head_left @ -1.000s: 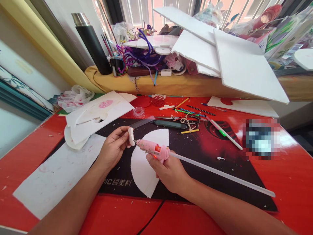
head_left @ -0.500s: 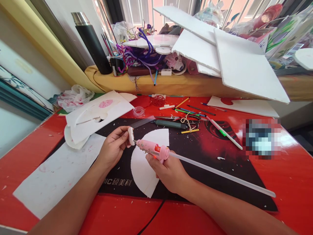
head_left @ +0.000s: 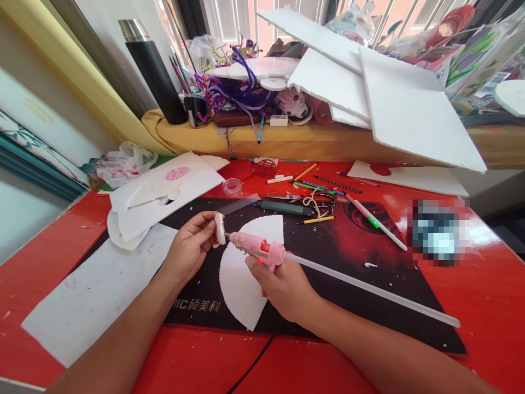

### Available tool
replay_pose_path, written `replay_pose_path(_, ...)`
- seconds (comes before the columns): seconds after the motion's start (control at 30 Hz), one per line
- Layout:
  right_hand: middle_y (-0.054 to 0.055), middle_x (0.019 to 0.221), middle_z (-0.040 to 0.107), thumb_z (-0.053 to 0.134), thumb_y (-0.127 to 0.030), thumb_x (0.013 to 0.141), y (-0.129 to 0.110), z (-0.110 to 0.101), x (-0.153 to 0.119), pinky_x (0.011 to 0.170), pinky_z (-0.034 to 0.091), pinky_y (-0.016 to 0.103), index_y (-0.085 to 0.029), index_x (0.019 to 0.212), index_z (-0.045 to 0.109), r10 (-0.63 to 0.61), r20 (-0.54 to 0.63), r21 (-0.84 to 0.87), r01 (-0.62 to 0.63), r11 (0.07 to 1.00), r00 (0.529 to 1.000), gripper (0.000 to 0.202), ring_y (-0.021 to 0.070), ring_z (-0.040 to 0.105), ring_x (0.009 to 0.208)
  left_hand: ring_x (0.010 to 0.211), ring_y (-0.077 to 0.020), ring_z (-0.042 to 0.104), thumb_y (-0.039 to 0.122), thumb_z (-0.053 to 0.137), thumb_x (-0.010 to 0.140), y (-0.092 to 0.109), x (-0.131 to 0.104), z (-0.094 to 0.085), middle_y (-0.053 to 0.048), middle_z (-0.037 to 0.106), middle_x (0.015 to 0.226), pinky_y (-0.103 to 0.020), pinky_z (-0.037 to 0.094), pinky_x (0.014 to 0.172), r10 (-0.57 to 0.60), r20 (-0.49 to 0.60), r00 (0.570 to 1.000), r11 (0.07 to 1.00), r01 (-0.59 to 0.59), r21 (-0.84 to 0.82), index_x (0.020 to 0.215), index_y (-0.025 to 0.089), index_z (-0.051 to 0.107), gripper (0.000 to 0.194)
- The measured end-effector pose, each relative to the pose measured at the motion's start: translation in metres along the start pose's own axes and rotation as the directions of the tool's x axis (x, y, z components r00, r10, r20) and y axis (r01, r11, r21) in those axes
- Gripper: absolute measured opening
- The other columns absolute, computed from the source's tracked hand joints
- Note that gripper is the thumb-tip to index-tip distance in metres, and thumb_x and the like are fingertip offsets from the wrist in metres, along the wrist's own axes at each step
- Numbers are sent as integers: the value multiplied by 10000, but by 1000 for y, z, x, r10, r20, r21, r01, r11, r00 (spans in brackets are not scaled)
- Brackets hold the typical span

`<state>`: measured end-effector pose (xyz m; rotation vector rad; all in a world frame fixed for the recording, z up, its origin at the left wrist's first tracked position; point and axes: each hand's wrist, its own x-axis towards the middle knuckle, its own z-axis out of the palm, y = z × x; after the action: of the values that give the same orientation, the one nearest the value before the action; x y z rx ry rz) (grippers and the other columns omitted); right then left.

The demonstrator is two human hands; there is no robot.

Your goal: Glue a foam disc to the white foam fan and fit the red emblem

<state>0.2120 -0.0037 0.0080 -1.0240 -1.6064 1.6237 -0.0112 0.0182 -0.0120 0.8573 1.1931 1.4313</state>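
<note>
A small white foam piece (head_left: pixel 220 229) is pinched between the thumb and fingers of my left hand (head_left: pixel 195 241). My right hand (head_left: pixel 287 284) is wrapped round a pink glue gun (head_left: pixel 254 246), whose nozzle points left, close beside the foam piece. From the back of the gun a long translucent glue stick (head_left: pixel 369 287) runs out to the right. Beneath the gun, a white curved foam sheet (head_left: pixel 241 290) lies on the black mat (head_left: pixel 328 284), partly covered by the gun and my right hand.
Scissors (head_left: pixel 283 197), a dark green tool (head_left: pixel 285 208) and several pens lie behind my hands. White foam sheets (head_left: pixel 164 186) are on the left. A ledge (head_left: pixel 287 143) at the back bears a black bottle (head_left: pixel 156 82), purple stems and foam boards (head_left: pixel 414 104).
The glue gun and my right hand have shifted very slightly to the right, with the nozzle a little farther from the foam piece. My left hand has hardly moved.
</note>
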Motion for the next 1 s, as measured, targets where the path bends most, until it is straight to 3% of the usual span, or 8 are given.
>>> replay_pose_path(0.4,-58,571,398,553,-381,1025,3,0,1,461,322,217,-169,1191,779,46,-5,-20,-46,999,999,352,114,414,505,629,-128,581,368,918,766,1,-1,0,-39,703,793,-232,464,553,-1,5,1000,1000,1,0,986,178,803,313)
replay_pose_path(0.6,-80,585,401,534,-388,1061,7,-3,1,464,345,201,-202,1395,686,29,81,59,-34,998,996,411,97,405,481,637,-123,569,344,891,800,0,1,-2,-30,685,767,-220,448,557,18,-11,1000,1000,-18,-1,984,178,800,264)
replay_pose_path(0.73,-72,576,428,553,-450,1058,8,-4,-1,457,331,203,-189,1179,729,11,106,68,-18,998,994,337,91,396,470,649,-126,570,336,900,783,0,2,-2,-30,691,790,-225,450,560,21,-35,999,1000,-21,-6,980,188,805,264)
replay_pose_path(0.87,-61,564,440,555,-510,1047,11,-3,-2,457,324,206,-195,911,654,-14,78,71,8,997,997,357,93,406,474,651,-125,570,344,909,772,0,2,-1,-24,690,798,-223,448,557,21,-44,999,1000,-22,-15,971,197,805,268)
replay_pose_path(1.0,-57,559,450,546,-527,1054,12,-3,-3,456,326,213,-206,908,661,-12,68,57,9,998,998,371,104,414,475,640,-123,573,342,899,783,0,2,-2,-24,689,782,-225,444,555,19,-21,1000,1000,-19,-10,981,188,802,269)
